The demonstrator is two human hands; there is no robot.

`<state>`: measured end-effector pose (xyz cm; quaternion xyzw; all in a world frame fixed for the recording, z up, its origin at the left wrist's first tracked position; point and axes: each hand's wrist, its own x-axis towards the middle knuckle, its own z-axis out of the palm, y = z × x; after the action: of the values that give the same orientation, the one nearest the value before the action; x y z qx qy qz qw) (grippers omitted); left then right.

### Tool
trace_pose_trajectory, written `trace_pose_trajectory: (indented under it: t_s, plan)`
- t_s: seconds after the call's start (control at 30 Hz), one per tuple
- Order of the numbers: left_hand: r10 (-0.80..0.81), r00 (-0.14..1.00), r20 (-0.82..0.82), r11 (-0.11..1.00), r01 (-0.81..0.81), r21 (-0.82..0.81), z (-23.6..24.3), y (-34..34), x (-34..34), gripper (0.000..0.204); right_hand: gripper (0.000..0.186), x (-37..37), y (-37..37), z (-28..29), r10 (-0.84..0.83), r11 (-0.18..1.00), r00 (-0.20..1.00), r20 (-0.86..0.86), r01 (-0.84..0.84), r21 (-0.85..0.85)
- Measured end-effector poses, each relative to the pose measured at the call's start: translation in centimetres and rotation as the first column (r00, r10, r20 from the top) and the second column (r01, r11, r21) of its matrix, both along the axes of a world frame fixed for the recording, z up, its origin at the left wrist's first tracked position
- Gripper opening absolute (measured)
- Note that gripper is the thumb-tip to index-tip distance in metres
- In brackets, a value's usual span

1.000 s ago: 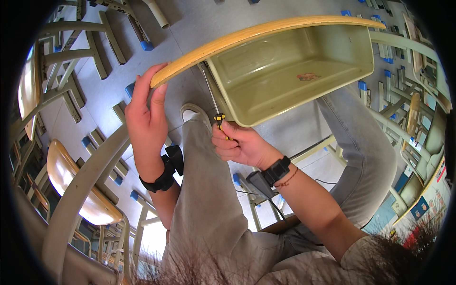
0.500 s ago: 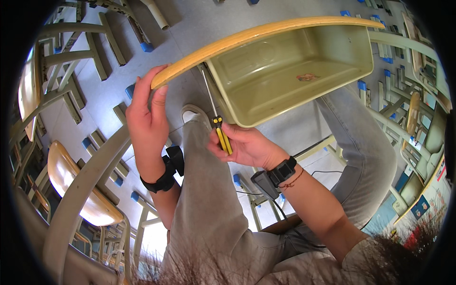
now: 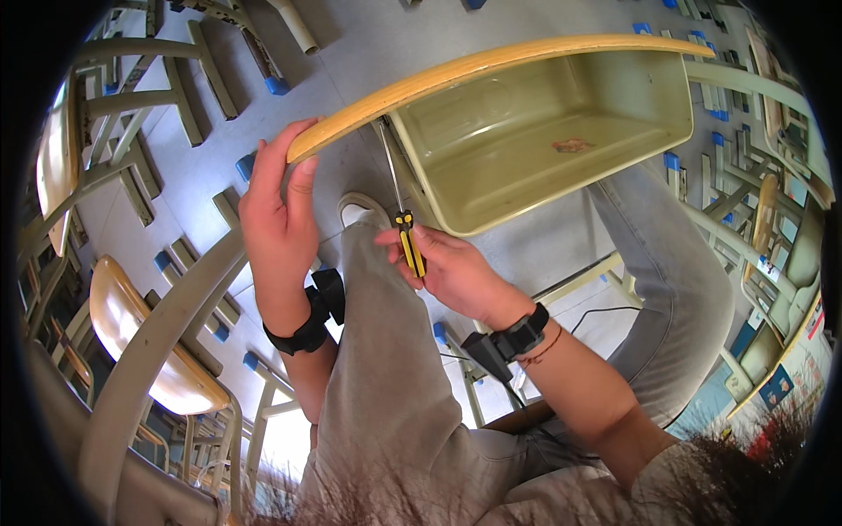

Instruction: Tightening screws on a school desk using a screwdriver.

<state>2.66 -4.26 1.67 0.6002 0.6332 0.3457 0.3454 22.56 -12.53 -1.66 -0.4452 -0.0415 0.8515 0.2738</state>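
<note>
The right hand [image 3: 456, 276] loosely grasps a screwdriver [image 3: 412, 250], its shaft angling up and slightly left toward the table's [image 3: 491, 63] underside. The left hand [image 3: 279, 223] grips the table's left end.

The left hand [image 3: 279, 217] pinches; the right hand [image 3: 458, 273] curls.

Your left hand [image 3: 279, 223] is bare, with a black strap [image 3: 298, 338] and a black box [image 3: 329, 294] at its wrist; your right hand [image 3: 452, 272] is bare too, with a black band [image 3: 524, 331], a dark box [image 3: 488, 354] trailing a thin black cable [image 3: 516, 393], and a thin reddish-brown bracelet [image 3: 545, 351]. You wear faded grey jeans [image 3: 386, 351], a pale sleeve [image 3: 656, 466] and a light-coloured shoe [image 3: 356, 212].
</note>
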Motion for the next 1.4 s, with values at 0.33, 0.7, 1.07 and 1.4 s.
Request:
trace_pose_trajectory:
  t_s: [0.33, 0.7, 1.07, 1.4]
  plan:
    - [0.006, 1.000, -0.010, 0.999, -0.006, 0.035, -0.1, 0.0, -0.1, 0.024, 0.030, -2.4, -2.6, 0.6, -0.153, 0.813, 0.543, 0.826, -0.406, 0.418]
    - [0.001, 1.000, 0.005, 0.999, -0.002, 0.036, -0.3, 0.0, 0.0, 0.024, 0.032, 2.0, 0.1, -1.5, -0.057, 0.987, 0.800, -0.597, -0.043, -0.152]
    - [0.002, 1.000, 0.010, 1.000, -0.002, 0.006, 0.0, -0.1, 0.0, 0.024, 0.032, -2.2, -0.8, 1.4, 0.089, 0.940, 0.844, 0.529, -0.247, 0.237]
    - [-0.011, 1.000, -0.009, 0.999, 0.011, 0.040, -0.2, 0.0, -0.1, 0.024, 0.031, -0.3, -1.1, 0.4, -0.020, 0.992, 0.998, 0.062, 0.013, 0.123]
